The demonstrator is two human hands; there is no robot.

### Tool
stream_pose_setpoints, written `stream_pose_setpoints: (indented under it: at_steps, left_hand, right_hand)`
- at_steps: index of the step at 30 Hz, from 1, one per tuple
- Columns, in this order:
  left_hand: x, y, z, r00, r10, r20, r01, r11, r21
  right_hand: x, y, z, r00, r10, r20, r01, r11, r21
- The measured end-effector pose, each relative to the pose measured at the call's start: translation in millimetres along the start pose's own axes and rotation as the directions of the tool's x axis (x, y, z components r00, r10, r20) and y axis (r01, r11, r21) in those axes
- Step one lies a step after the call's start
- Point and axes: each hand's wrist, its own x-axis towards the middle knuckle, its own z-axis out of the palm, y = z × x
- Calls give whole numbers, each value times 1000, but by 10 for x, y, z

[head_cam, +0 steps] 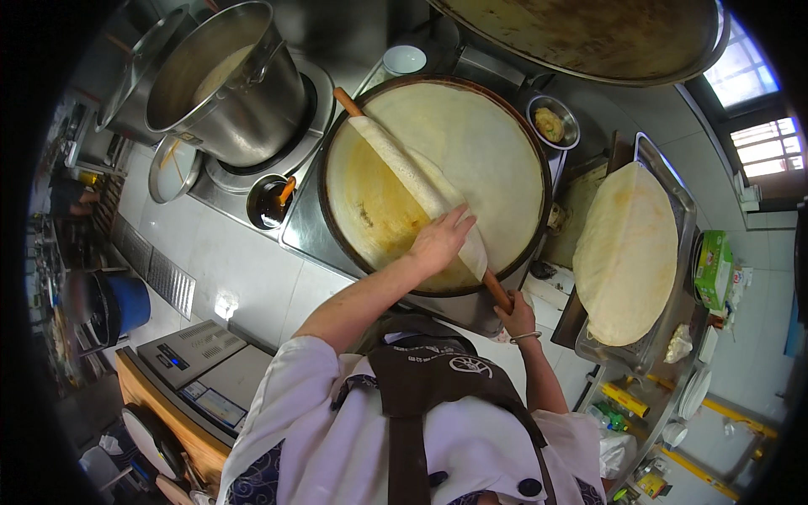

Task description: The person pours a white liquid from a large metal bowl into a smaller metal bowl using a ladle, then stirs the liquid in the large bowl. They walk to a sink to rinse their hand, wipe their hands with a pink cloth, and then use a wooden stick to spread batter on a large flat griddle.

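A thin, pale sheet of dough point(483, 136) covers much of the round griddle point(372, 196). Part of that sheet is wrapped around a wooden rolling pin point(499, 291), which lies slantwise across the pan from upper left to lower right. My left hand point(442, 238) rests on the wrapped dough with its fingers spread, pressing from above near the lower end. Around the pin's bare lower handle, my right hand point(519, 315) is closed, with a bracelet at its wrist. Bare, yellowish griddle surface shows to the left of the pin.
At upper left stands a tall steel stockpot point(252, 107), beside a small pot of dark liquid point(268, 202) with a brush handle. A steel bowl point(552, 123) holds batter-like food. On the right, a folded flatbread point(628, 259) lies over a metal tray point(682, 208). A large round pan point(593, 38) hangs above.
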Motion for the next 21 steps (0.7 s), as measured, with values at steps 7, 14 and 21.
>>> stream_pose_setpoints:
  at_steps: [7,14,21]
  left_hand:
    - [-218,-146,217,984,-126,-128,138,987,87]
    - [-5,-8,-72,985,-96,-142,110,989,96]
    - [246,497,-850,943,187,-274,-174,982,71]
  right_hand:
    - [-49,-227,-161,997,-69,35,70,997,-34]
    - [-183,-632,-773,979,-117,166,106,992,75]
    - [-683,-1064,-1273,928,62,369,-204,910,361]
